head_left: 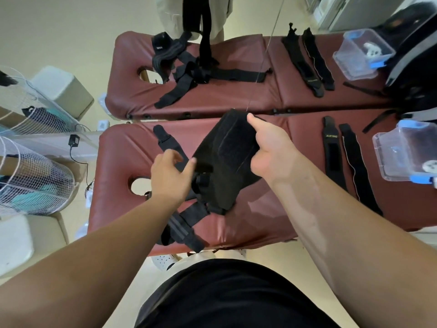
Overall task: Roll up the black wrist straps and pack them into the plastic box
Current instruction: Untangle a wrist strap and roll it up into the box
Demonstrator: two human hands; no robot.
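My right fingers (254,121) clamp the black wrap's (227,157) upper edge, forefinger straight; my left fingers (191,162) pinch its webbing tail (202,166). Best keep it taut, rolling tight. Two wrist straps (331,157) lie on the bed (260,221) beside the plastic box (402,157).

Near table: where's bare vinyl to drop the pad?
Free on the table: front strip between dangling straps and right forearm; left end around the face hole; back strip between pad and wrist straps. Crowded: right end, wrist straps beside the box.
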